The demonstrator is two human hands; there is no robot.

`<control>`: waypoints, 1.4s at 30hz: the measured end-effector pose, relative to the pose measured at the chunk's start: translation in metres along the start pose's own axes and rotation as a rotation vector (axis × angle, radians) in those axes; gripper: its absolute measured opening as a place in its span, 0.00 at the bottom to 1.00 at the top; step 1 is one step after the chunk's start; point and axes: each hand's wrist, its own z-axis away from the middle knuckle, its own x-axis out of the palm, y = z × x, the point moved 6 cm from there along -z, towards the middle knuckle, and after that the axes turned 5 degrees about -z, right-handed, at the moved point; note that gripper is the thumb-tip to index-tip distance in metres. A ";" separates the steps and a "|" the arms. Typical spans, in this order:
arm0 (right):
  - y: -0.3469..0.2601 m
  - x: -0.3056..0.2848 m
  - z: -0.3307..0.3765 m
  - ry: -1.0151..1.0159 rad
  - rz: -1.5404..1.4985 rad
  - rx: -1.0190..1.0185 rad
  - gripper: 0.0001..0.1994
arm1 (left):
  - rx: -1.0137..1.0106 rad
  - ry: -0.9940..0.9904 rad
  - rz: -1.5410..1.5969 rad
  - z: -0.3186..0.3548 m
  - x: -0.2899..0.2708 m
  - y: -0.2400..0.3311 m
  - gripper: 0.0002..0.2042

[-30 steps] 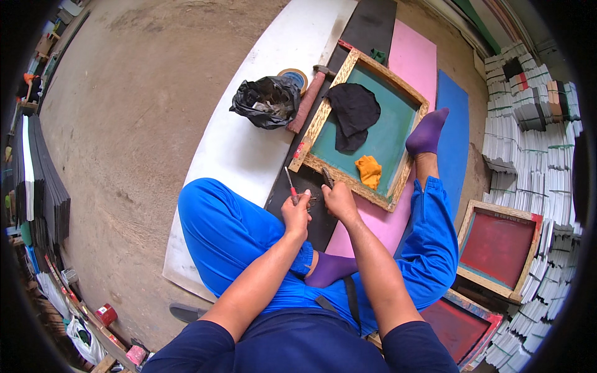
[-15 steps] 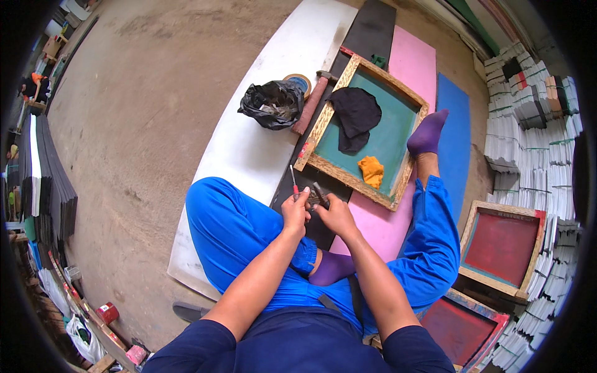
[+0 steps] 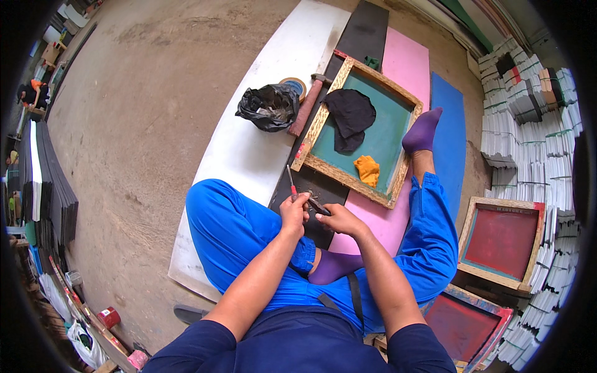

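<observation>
Head view, our only one. We note the left hand (image 3: pixel 293 214) closed around the handle of a red-handled screwdriver (image 3: pixel 291 181), its shaft pointing up beside the near left corner of a wooden frame (image 3: pixel 348 181); contact there we cannot tell. The right hand (image 3: pixel 341 219) is wrapped around a dark hand tool (image 3: pixel 319 207), plier-like, its nose close to the left fingers; whether its jaws bite on anything is too small to make out.

The frame lies flat across the black mat (image 3: pixel 364 31) and pink mat (image 3: pixel 405 59), its green panel (image 3: pixel 390 127) in place. On the panel: black cloth (image 3: pixel 350 118), orange cloth (image 3: pixel 367 171). Left of it, a hammer (image 3: pixel 306 110) lies unheld, next to an open black bag (image 3: pixel 268 109) with scraps in it.

Progress, by our judgement: work under way, both tools taken up. Small bits (image 3: pixel 313 194) show by the fingers, suggesting some removal done. How much remains we cannot tell; nothing looks put away.
</observation>
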 end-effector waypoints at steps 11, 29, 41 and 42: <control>0.016 -0.015 0.000 -0.078 -0.372 0.172 0.14 | 0.050 0.149 -0.121 0.002 -0.004 0.009 0.12; 0.002 -0.046 -0.022 0.044 -0.642 0.291 0.14 | 0.012 0.107 -0.098 -0.001 0.003 0.000 0.13; 0.000 -0.045 -0.030 0.038 -0.627 0.339 0.15 | 0.014 0.091 -0.066 -0.003 0.005 -0.002 0.13; -0.002 -0.047 -0.032 0.040 -0.623 0.352 0.14 | 0.013 0.094 -0.066 -0.003 0.005 -0.002 0.13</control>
